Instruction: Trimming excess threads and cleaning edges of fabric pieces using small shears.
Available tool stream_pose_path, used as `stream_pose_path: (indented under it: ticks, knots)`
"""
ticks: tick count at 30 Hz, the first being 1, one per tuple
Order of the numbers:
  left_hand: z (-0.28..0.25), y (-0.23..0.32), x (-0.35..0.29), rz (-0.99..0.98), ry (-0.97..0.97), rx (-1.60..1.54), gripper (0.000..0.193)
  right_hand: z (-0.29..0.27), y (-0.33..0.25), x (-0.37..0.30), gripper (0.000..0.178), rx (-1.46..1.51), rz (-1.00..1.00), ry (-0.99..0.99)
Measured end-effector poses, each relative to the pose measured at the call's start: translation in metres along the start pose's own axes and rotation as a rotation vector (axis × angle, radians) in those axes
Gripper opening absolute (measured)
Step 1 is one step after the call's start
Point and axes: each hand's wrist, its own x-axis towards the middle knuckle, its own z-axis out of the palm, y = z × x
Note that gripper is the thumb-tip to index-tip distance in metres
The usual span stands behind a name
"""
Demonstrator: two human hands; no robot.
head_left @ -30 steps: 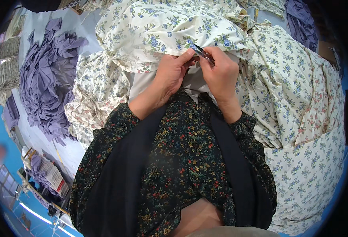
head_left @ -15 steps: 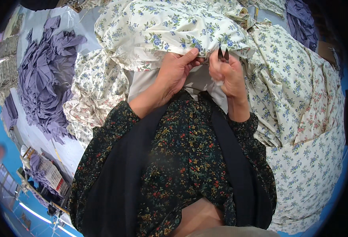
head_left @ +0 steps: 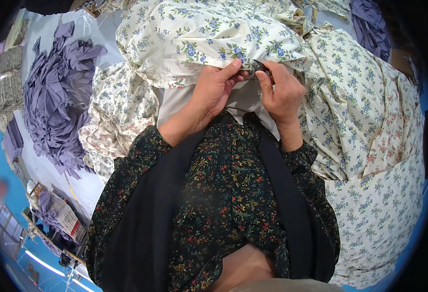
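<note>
Pinches near edge of blue-flowered white cloth [head_left: 199, 24], bunched straight ahead of the torso, between thumb and fingers of left hand [head_left: 215, 90]. Grips dark thread snips [head_left: 258, 65] in curled right hand [head_left: 283, 92], just beside that pinch; blade spread impossible to tell. Could nick fabric or left fingertips through a straying point. Has around, from left: crumpled purple cloth [head_left: 58, 97] well apart, smaller flowered bundle [head_left: 121, 92] nearer, then large flowered drape [head_left: 345, 97] beside right forearm, perhaps limiting its swing.
</note>
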Motion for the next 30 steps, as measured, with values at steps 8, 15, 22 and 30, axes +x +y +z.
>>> stream_pose_path:
  ticks: [8,15,22,30]
  knots:
    - [0.004,0.000,-0.002,0.081,-0.017,0.015,0.020,-0.004,-0.002,0.005,0.016,-0.045,-0.049,-0.008]
    - [0.002,0.001,-0.002,0.025,0.012,0.062,0.019,-0.010,0.001,0.001,0.014,0.754,0.516,-0.086]
    - [0.005,0.005,-0.001,-0.063,0.032,0.028,0.021,-0.017,-0.003,0.009,0.012,1.292,0.716,-0.297]
    - [0.007,0.007,0.001,-0.091,0.068,0.061,0.026,-0.017,0.001,-0.006,0.017,0.991,0.865,-0.306]
